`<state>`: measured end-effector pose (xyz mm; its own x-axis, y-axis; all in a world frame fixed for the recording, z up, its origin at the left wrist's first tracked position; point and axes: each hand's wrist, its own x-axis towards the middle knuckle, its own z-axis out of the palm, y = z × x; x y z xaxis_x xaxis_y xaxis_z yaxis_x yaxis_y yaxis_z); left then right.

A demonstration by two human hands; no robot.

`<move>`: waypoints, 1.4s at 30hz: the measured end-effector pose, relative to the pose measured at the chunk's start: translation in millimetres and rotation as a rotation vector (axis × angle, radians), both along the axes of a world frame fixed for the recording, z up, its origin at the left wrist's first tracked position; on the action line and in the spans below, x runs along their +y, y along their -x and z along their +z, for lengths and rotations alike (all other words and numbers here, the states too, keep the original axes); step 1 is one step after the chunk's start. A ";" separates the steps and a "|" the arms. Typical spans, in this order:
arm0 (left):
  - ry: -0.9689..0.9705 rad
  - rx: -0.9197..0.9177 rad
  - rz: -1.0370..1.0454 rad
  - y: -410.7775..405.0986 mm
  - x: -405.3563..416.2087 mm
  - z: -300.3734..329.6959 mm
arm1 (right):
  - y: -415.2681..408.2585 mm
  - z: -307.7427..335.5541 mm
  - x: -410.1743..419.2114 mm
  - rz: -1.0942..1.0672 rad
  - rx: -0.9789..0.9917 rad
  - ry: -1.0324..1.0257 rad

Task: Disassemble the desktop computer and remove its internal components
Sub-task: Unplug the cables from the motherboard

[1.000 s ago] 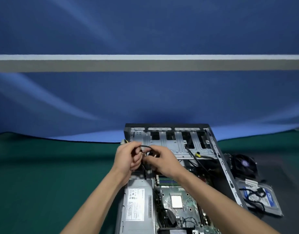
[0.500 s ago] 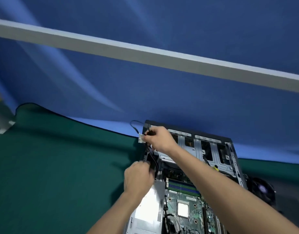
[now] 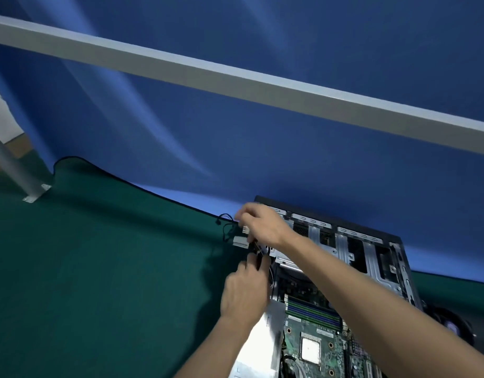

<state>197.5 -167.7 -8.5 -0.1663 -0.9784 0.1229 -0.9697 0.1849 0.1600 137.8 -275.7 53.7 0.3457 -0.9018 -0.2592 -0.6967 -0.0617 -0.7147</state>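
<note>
Head view: the opened computer case [image 3: 371,257] lies on the green mat [image 3: 99,268]. At the case's far left corner, the right hand [image 3: 262,226] pinches the cable bundle [image 3: 240,238] with white connectors. Just nearer, the left hand [image 3: 245,291] grips the same cables beside the motherboard [image 3: 317,339].
</note>
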 end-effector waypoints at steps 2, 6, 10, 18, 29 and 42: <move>0.032 -0.009 -0.023 0.5 -0.8 -1.2 | 16.8 -2.6 11.6 -0.048 -0.059 -0.050; 0.097 -0.093 -0.192 3.8 -0.1 -3.9 | 51.5 -13.4 42.1 -0.188 -0.182 -0.082; 0.069 -0.057 -0.306 8.1 -4.0 -4.3 | 93.2 -31.0 72.5 -0.361 -0.256 -0.102; -0.232 -0.073 -0.418 46.4 -0.9 -13.1 | 159.7 -102.7 130.7 -0.455 0.285 -0.096; -0.505 -0.366 -0.445 70.1 -10.6 -10.3 | 179.3 -120.8 154.9 -0.342 0.647 -0.131; -0.571 -0.845 -0.502 104.4 5.0 -43.6 | 167.5 -122.4 155.7 -0.491 0.607 -0.238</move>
<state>93.1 -162.7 -52.2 -0.3731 -0.6550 -0.6571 -0.6442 0.6925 -0.3246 -29.7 -120.0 -68.7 -0.3374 -0.8110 -0.4780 -0.8748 0.4577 -0.1590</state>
